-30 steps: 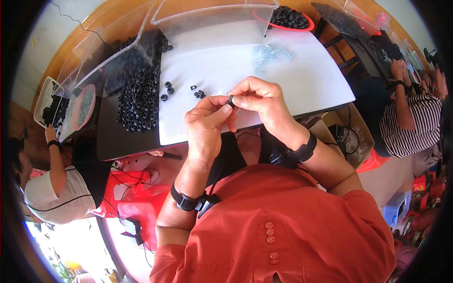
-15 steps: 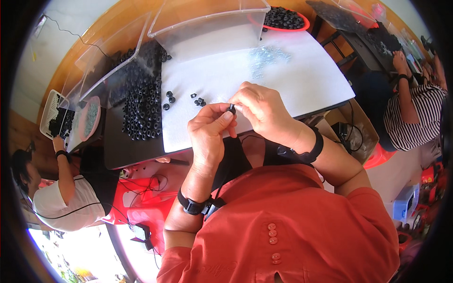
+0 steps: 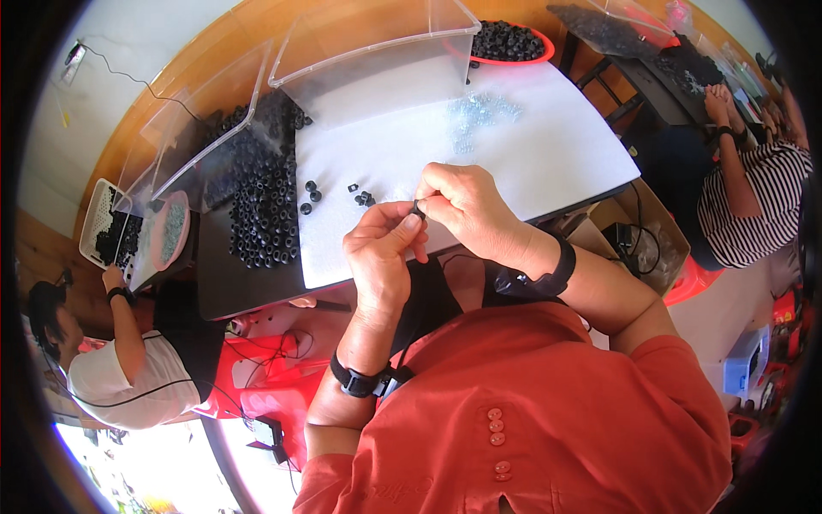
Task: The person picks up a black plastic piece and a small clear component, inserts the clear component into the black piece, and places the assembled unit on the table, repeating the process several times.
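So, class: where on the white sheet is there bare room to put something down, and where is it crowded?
The white sheet is bare to the right of the pale clear beads, out to its right edge. Another bare strip lies under the clear plastic bin. Crowded: the heap of black rings at the left edge, a few loose black rings, and both hands, left hand and right hand.

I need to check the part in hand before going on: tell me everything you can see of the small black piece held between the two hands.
The small black piece is tiny, dark and roundish, like the black rings heaped on the table to the left. It is held above the white sheet, pinched from below by the left hand and from the right by the right hand. Fingertips cover most of it, so its material and any hole cannot be told.
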`<action>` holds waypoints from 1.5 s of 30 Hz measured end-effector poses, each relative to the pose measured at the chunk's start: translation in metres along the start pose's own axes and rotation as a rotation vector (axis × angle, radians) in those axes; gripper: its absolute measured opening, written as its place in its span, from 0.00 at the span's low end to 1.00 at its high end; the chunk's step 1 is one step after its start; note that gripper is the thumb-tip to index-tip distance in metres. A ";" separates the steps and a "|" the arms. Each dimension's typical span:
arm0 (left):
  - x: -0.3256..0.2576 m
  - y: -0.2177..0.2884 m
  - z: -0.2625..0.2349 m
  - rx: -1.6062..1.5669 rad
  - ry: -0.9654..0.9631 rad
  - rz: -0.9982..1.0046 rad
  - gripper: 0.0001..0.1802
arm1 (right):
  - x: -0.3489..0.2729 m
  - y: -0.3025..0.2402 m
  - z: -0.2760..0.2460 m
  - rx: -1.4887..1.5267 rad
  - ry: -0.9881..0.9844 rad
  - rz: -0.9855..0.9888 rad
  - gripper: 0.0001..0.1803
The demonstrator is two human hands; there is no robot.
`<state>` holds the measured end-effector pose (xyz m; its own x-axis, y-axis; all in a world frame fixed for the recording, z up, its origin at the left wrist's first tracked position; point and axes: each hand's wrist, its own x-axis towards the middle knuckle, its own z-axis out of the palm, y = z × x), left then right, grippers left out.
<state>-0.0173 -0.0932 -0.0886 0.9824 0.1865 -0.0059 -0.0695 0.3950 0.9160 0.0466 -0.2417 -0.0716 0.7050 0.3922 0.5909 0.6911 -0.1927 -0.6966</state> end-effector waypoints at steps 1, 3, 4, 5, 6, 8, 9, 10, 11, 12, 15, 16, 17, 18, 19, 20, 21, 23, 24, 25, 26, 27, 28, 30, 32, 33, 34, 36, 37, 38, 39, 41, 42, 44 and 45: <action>0.000 -0.002 0.000 0.024 0.006 0.003 0.07 | 0.000 -0.001 -0.001 -0.001 0.001 -0.001 0.03; 0.000 -0.004 0.000 0.030 0.000 0.012 0.07 | 0.000 -0.003 -0.003 -0.023 -0.015 0.006 0.04; 0.000 -0.004 0.000 0.037 -0.003 0.020 0.07 | 0.000 -0.005 -0.003 -0.023 -0.015 0.007 0.04; -0.001 -0.004 0.000 0.038 -0.003 0.019 0.07 | -0.001 -0.007 -0.003 -0.043 -0.006 0.011 0.05; -0.002 -0.004 0.001 0.054 -0.010 0.031 0.07 | -0.002 -0.008 -0.002 -0.064 0.002 0.016 0.05; -0.003 -0.004 0.002 0.070 -0.020 0.042 0.07 | -0.003 -0.005 -0.005 0.029 -0.034 0.089 0.06; -0.003 -0.004 0.002 0.079 -0.024 0.053 0.07 | -0.003 -0.003 -0.007 0.121 -0.071 0.162 0.06; -0.004 -0.004 0.003 0.088 -0.029 0.063 0.07 | -0.002 -0.002 -0.008 0.121 -0.070 0.164 0.06; -0.004 -0.004 0.003 0.088 -0.030 0.060 0.07 | -0.002 -0.001 -0.009 0.265 -0.098 0.255 0.06; -0.004 -0.003 0.004 0.098 -0.031 0.065 0.06 | -0.002 -0.001 -0.010 0.409 -0.125 0.345 0.06; -0.002 -0.003 0.002 0.101 -0.031 0.069 0.06 | -0.004 -0.002 -0.007 0.454 -0.104 0.358 0.06; -0.002 -0.003 0.002 0.094 -0.030 0.072 0.06 | -0.004 -0.002 -0.006 0.469 -0.090 0.352 0.05; -0.002 -0.003 0.001 0.094 -0.028 0.069 0.06 | -0.006 -0.002 -0.004 0.470 -0.091 0.355 0.05; -0.003 -0.002 0.001 0.080 -0.028 0.062 0.07 | -0.008 -0.003 -0.003 0.411 -0.072 0.298 0.05; -0.003 -0.001 0.002 0.067 -0.030 0.055 0.07 | -0.010 -0.003 -0.001 0.351 -0.052 0.240 0.05; -0.003 -0.001 0.002 0.066 -0.029 0.053 0.07 | -0.012 -0.003 0.001 0.351 -0.053 0.242 0.05; -0.004 -0.001 0.003 0.051 -0.032 0.045 0.07 | -0.014 -0.002 0.004 0.222 0.021 0.113 0.06; -0.004 0.002 0.002 0.036 -0.033 0.038 0.06 | -0.015 -0.003 0.003 0.102 0.065 -0.009 0.06; -0.003 0.003 0.002 0.037 -0.033 0.016 0.07 | -0.013 -0.005 -0.001 0.102 0.064 -0.008 0.06; -0.003 0.004 0.002 0.037 -0.031 -0.006 0.07 | -0.010 -0.007 -0.006 0.054 0.022 -0.038 0.06; -0.003 0.003 0.001 0.036 -0.030 -0.006 0.07 | -0.008 -0.008 -0.008 0.006 -0.019 -0.067 0.06; -0.002 0.002 0.000 0.033 -0.036 -0.011 0.08 | -0.006 -0.006 -0.009 0.008 -0.034 -0.068 0.06; -0.002 0.002 -0.001 0.030 -0.042 -0.016 0.08 | -0.004 -0.005 -0.011 0.008 -0.036 -0.068 0.06; -0.001 0.002 -0.001 0.041 -0.042 -0.007 0.08 | 0.000 -0.005 -0.015 -0.075 -0.139 -0.021 0.05; -0.001 0.002 0.000 0.055 -0.049 0.001 0.08 | 0.001 -0.006 -0.007 -0.124 -0.090 -0.039 0.04; -0.002 0.002 -0.001 0.024 -0.051 -0.003 0.08 | 0.001 -0.007 -0.005 -0.172 -0.043 -0.058 0.04; -0.001 0.002 -0.002 -0.006 -0.051 -0.003 0.08 | 0.000 -0.008 -0.005 -0.171 -0.041 -0.061 0.04; 0.000 0.002 -0.003 -0.017 -0.054 -0.008 0.08 | -0.003 -0.013 -0.006 -0.110 -0.074 0.015 0.05; 0.000 0.002 -0.003 -0.030 -0.057 -0.016 0.08 | -0.004 -0.015 -0.008 -0.110 -0.071 0.012 0.05; 0.000 0.004 -0.003 -0.028 -0.059 -0.013 0.08 | -0.005 -0.018 -0.011 -0.112 -0.113 0.036 0.06; 0.001 0.006 -0.003 -0.058 -0.067 -0.038 0.07 | -0.007 -0.020 -0.013 -0.114 -0.153 0.059 0.08; 0.000 0.009 -0.001 -0.082 -0.083 -0.063 0.07 | -0.010 -0.024 -0.010 -0.149 -0.123 0.021 0.10; -0.001 0.010 0.001 -0.089 -0.041 -0.078 0.07 | -0.011 -0.025 -0.006 -0.183 -0.099 -0.016 0.12; -0.001 0.008 0.003 -0.093 -0.005 -0.092 0.06 | -0.016 -0.017 0.007 -0.236 -0.013 -0.079 0.13; 0.001 0.004 0.002 -0.078 0.010 -0.052 0.06 | -0.019 -0.014 0.013 -0.221 0.024 -0.065 0.13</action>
<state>-0.0161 -0.0932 -0.0842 0.9833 0.1726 -0.0572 -0.0319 0.4734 0.8803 0.0221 -0.2352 -0.0783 0.6593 0.3890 0.6434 0.7516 -0.3611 -0.5519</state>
